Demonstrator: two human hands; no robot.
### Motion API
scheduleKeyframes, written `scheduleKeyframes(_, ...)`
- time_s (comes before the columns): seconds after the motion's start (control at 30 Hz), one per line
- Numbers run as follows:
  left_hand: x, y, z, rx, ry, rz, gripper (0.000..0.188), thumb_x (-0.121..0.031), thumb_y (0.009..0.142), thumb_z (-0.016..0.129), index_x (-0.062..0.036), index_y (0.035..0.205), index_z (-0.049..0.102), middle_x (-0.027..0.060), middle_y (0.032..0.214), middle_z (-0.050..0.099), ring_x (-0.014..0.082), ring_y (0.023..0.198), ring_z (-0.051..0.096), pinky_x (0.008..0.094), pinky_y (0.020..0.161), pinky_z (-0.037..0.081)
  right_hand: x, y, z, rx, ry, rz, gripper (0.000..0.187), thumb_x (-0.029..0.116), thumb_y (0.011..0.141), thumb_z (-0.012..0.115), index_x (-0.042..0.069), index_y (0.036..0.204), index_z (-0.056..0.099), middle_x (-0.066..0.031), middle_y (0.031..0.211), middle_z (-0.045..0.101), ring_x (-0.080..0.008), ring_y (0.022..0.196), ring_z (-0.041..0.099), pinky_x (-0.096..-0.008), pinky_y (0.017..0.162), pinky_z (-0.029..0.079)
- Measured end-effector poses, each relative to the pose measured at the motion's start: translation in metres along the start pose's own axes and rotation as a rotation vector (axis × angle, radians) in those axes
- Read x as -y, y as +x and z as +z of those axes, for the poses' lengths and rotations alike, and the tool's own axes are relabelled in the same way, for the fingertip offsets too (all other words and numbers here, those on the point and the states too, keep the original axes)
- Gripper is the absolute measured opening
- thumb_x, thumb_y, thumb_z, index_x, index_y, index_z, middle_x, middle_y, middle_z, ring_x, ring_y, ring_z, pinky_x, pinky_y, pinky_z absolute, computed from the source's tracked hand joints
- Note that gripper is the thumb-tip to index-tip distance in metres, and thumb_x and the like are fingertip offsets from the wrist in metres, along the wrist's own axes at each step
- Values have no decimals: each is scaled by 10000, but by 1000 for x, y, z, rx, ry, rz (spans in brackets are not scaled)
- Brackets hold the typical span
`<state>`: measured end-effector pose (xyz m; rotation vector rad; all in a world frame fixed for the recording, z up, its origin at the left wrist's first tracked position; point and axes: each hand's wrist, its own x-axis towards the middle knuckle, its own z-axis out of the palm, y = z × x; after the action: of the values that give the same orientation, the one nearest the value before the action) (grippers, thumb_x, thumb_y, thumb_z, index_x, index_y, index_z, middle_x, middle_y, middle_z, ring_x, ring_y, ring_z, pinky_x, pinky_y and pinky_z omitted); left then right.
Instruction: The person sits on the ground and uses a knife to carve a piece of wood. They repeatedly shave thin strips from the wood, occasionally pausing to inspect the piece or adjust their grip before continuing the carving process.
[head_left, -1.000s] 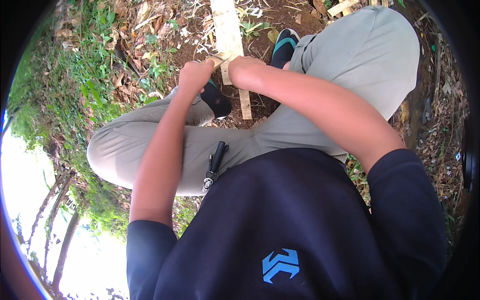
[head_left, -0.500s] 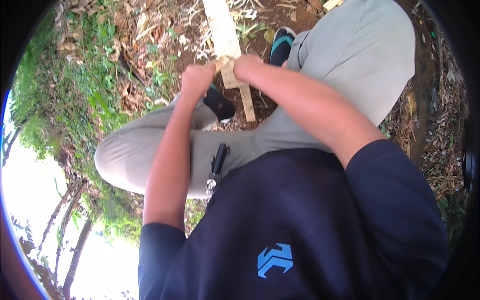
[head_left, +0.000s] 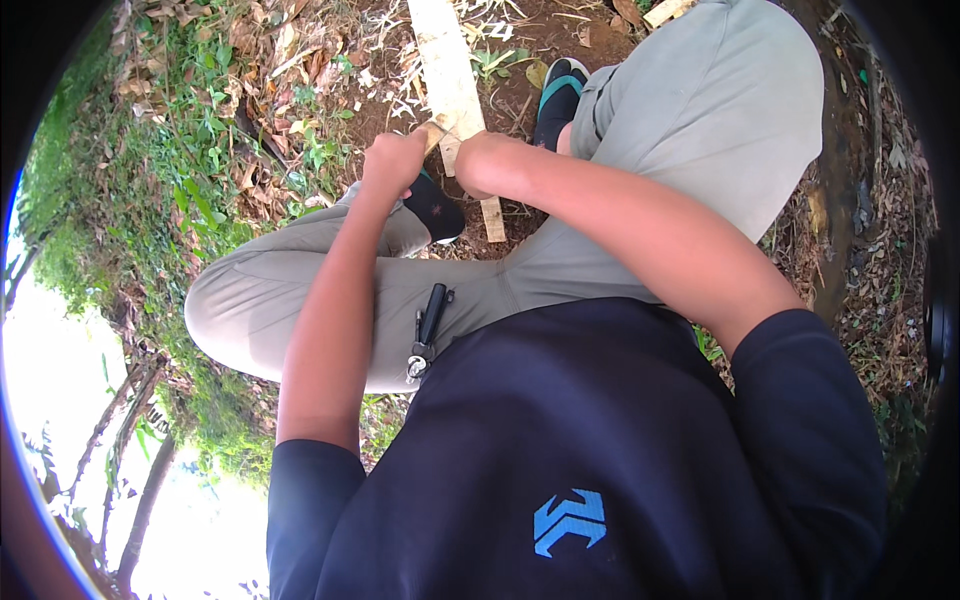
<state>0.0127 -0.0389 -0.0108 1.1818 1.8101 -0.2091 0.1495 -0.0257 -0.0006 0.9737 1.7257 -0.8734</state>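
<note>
A long pale wooden board (head_left: 446,75) lies on the ground between my feet, its near end running under my hands. My left hand (head_left: 396,162) is closed around a short light piece of wood (head_left: 434,134) that slants over the board. Close beside it, my right hand (head_left: 484,163) is a fist over the board's near end, with the fingers turned away from view. What it grips is hidden. A thin edge shows between the two hands, too small to name. A narrower wooden strip (head_left: 494,222) sticks out toward me below my right hand.
My bent legs in grey trousers (head_left: 700,130) frame the work on both sides. A foot in a dark sock and green-strapped sandal (head_left: 560,100) rests right of the board. A dark-handled key holder (head_left: 430,318) lies on my lap. Leaf litter (head_left: 270,130) and wood shavings cover the ground.
My right hand has come closer to my body along the board, and its elbow has moved outward. My left hand stays nearly in place, still holding the wood piece.
</note>
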Motion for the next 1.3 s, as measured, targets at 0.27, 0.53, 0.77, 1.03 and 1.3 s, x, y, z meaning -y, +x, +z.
scheduleKeyframes(0.27,-9,-3,23,-59,62,50,537,-369,885,485,131,778,648,244,646,654,322,566,682,382,625,580,-23,38,15,-88,282,159,339,145,769,696,58,1096,721,-143,1172,683,-265,1075,670,-369,866,544)
scheduleKeyframes(0.53,17,7,4,-42,-87,59,517,-352,871,494,114,688,624,236,607,632,299,483,651,385,586,569,2,51,-10,31,-244,-87,288,151,772,668,135,1048,751,-121,1164,682,-283,1027,675,-362,862,538)
scheduleKeyframes(0.77,32,30,19,-151,90,187,523,-370,850,517,118,714,644,231,625,643,320,541,671,415,616,565,-3,8,-10,23,-300,-152,307,131,754,682,96,1052,745,-136,1110,696,-297,995,685,-378,821,557)
scheduleKeyframes(1.03,4,6,0,-40,-26,-73,533,-417,846,544,93,758,672,251,693,668,335,571,680,398,653,566,-6,5,-4,-110,291,44,308,104,767,691,11,1060,714,-166,1144,686,-294,1045,676,-358,847,555)
scheduleKeyframes(1.3,22,14,-22,-5,-196,-138,525,-420,873,565,90,783,647,152,626,608,230,446,584,374,474,517,7,-10,5,-309,610,48,403,67,795,711,-45,1171,615,-198,1145,680,-306,1043,682,-399,812,577)
